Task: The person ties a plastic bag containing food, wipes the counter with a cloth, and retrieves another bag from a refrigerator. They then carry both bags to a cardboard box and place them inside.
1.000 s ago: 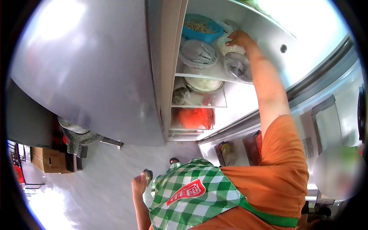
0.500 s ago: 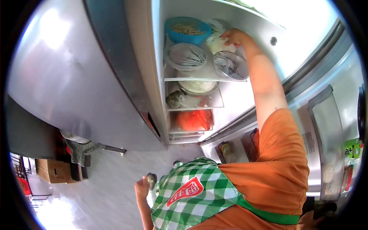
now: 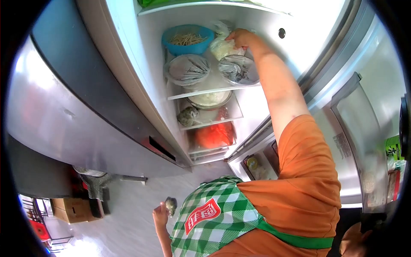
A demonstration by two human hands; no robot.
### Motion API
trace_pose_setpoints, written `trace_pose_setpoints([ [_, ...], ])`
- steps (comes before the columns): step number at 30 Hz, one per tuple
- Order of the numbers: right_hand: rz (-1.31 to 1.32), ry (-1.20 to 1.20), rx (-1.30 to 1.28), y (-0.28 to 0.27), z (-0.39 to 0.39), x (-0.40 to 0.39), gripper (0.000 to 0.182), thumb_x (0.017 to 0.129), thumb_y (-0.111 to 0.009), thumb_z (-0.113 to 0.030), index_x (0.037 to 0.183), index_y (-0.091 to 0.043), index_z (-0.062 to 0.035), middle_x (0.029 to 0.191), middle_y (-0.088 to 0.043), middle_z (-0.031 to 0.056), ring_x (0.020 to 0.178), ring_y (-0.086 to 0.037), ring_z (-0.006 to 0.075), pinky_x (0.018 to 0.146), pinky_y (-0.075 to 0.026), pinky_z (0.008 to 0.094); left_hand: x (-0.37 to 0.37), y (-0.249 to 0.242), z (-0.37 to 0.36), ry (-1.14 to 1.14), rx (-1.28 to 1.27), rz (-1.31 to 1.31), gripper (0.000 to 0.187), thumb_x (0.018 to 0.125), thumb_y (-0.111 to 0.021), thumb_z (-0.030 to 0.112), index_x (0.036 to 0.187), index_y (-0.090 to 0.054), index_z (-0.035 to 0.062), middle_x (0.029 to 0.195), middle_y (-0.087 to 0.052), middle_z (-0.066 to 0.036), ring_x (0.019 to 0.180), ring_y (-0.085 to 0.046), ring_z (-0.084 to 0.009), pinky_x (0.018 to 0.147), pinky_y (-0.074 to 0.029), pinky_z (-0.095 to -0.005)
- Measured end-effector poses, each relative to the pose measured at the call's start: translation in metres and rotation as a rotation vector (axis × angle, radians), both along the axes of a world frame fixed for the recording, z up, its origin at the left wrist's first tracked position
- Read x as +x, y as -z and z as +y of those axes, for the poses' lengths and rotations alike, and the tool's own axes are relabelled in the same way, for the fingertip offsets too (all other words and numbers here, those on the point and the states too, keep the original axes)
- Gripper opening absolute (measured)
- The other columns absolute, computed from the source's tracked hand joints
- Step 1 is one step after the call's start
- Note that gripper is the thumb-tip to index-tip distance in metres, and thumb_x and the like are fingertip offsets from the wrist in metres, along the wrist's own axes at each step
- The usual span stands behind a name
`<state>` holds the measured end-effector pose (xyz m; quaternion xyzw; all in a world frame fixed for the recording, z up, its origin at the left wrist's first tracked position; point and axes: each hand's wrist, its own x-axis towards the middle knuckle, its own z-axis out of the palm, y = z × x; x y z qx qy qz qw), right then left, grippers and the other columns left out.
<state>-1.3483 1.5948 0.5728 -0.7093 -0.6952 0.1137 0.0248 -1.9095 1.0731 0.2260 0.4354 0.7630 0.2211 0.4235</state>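
Note:
My right hand [image 3: 240, 38] reaches into the open fridge, its fingers closed on a white plastic bag [image 3: 222, 46] at the back of a shelf. Left of the bag is a blue bowl [image 3: 187, 39] of thin pale strands. Nearer on that shelf are two bowls under clear film, a left one [image 3: 188, 70] and a right one [image 3: 236, 68]. Low beside the green checked apron, my left hand [image 3: 161, 213] holds a small dark greenish bundle [image 3: 171, 206], seemingly wrapped in clear plastic.
Lower shelves hold a round container [image 3: 209, 98], a wrapped dark bundle [image 3: 188, 116] and a red bag [image 3: 215, 135]. The fridge door [image 3: 364, 124] stands open at right. A closed metal door [image 3: 72, 111] is at left. A cardboard box [image 3: 75, 210] lies on the floor.
The view has shifted, so the fridge contents sit further left. My right hand stays at the white bag. The bundle in my left hand now shows more fully.

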Motion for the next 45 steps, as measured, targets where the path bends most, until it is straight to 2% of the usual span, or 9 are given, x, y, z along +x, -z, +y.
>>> trace_pose_setpoints([
  [8, -0.088, -0.063, 0.142, 0.001, -0.01, 0.0, 0.063, 0.072, -0.081, -0.004, 0.129, -0.069, -0.0289, 0.107, -0.072, 0.0078, 0.073, -0.069, 0.0258, 0.058, -0.059, 0.0372, -0.001, -0.002, -0.002, 0.027, 0.005, 0.01, 0.064, 0.102, -0.049, 0.048, 0.066, -0.067, -0.0012, 0.055, -0.061, -0.009, 0.056, -0.061, -0.0195, 0.06, -0.048, -0.0354],
  [14, -0.492, -0.149, 0.207, -0.025, -0.017, -0.049, 0.04, 0.083, -0.073, -0.028, 0.122, -0.071, -0.0192, 0.127, -0.068, 0.0103, 0.113, -0.065, 0.033, 0.096, -0.054, 0.0399, 0.0, -0.006, 0.003, 0.083, -0.099, 0.077, 0.064, 0.101, -0.046, 0.052, 0.066, -0.065, 0.0019, 0.058, -0.059, -0.009, 0.059, -0.058, -0.0219, 0.065, -0.047, -0.0387],
  [16, 0.007, -0.079, 0.624, -0.028, -0.047, -0.065, 0.034, 0.082, -0.071, -0.023, 0.115, -0.074, -0.0165, 0.112, -0.073, 0.0113, 0.102, -0.069, 0.0353, 0.09, -0.055, 0.0412, 0.001, -0.006, 0.01, 0.125, -0.094, 0.066, 0.065, 0.101, -0.046, 0.053, 0.065, -0.064, 0.0019, 0.057, -0.059, -0.008, 0.059, -0.058, -0.0216, 0.063, -0.047, -0.0383],
  [18, 0.079, -0.013, 0.694, -0.029, -0.11, -0.099, 0.027, 0.084, -0.067, -0.02, 0.109, -0.074, -0.0112, 0.096, -0.076, 0.0089, 0.09, -0.072, 0.0293, 0.081, -0.056, 0.0396, 0.0, 0.001, 0.015, 0.121, -0.08, 0.043, 0.067, 0.101, -0.047, 0.055, 0.065, -0.064, 0.0018, 0.057, -0.059, -0.008, 0.059, -0.058, -0.0209, 0.062, -0.047, -0.0377],
  [22, 0.605, -0.222, 0.114, 0.029, -0.246, -0.135, 0.023, 0.088, -0.075, -0.027, 0.097, -0.074, -0.0063, 0.079, -0.071, 0.0052, 0.067, -0.065, 0.0115, 0.065, -0.053, 0.0281, 0.007, -0.002, 0.006, 0.06, -0.053, 0.038, 0.068, 0.101, -0.047, 0.058, 0.067, -0.065, 0.0016, 0.057, -0.06, -0.007, 0.058, -0.059, -0.0195, 0.06, -0.047, -0.036],
  [24, 0.518, -0.386, -0.163, 0.078, -0.263, -0.139, 0.029, 0.084, -0.08, -0.031, 0.097, -0.075, -0.0055, 0.08, -0.073, 0.007, 0.074, -0.067, 0.0131, 0.07, -0.053, 0.03, 0.009, -0.002, 0.007, 0.045, -0.047, 0.023, 0.068, 0.1, -0.048, 0.058, 0.068, -0.065, 0.001, 0.057, -0.06, -0.007, 0.058, -0.059, -0.019, 0.06, -0.047, -0.0359],
  [29, 0.076, 0.263, 0.222, 0.19, -0.187, -0.116, 0.055, 0.09, -0.065, -0.049, 0.127, -0.065, -0.0087, 0.131, -0.063, 0.0183, 0.121, -0.06, 0.0379, 0.101, -0.049, 0.0472, 0.009, 0.003, 0.001, 0.04, -0.026, 0.007, 0.068, 0.1, -0.049, 0.059, 0.069, -0.065, 0.0001, 0.058, -0.06, -0.007, 0.059, -0.059, -0.0177, 0.061, -0.047, -0.0349],
  [36, -0.069, 0.122, 0.738, 0.295, -0.047, -0.05, 0.083, 0.079, -0.07, -0.059, 0.143, -0.051, -0.0103, 0.146, -0.052, 0.0172, 0.138, -0.043, 0.0366, 0.117, -0.032, 0.0483, 0.01, -0.008, -0.006, 0.022, -0.029, 0.053, 0.069, 0.1, -0.049, 0.059, 0.067, -0.065, 0.0007, 0.057, -0.06, -0.007, 0.058, -0.06, -0.0184, 0.06, -0.048, -0.0347],
  [45, 0.172, 0.224, 0.657, 0.279, -0.022, -0.065, 0.074, 0.081, -0.069, -0.051, 0.141, -0.053, -0.0101, 0.141, -0.055, 0.0154, 0.13, -0.046, 0.0333, 0.107, -0.035, 0.0453, 0.009, -0.013, -0.022, -0.048, -0.024, 0.086, 0.069, 0.101, -0.047, 0.059, 0.068, -0.066, 0.0019, 0.057, -0.061, -0.007, 0.059, -0.062, -0.0188, 0.061, -0.049, -0.0345],
])
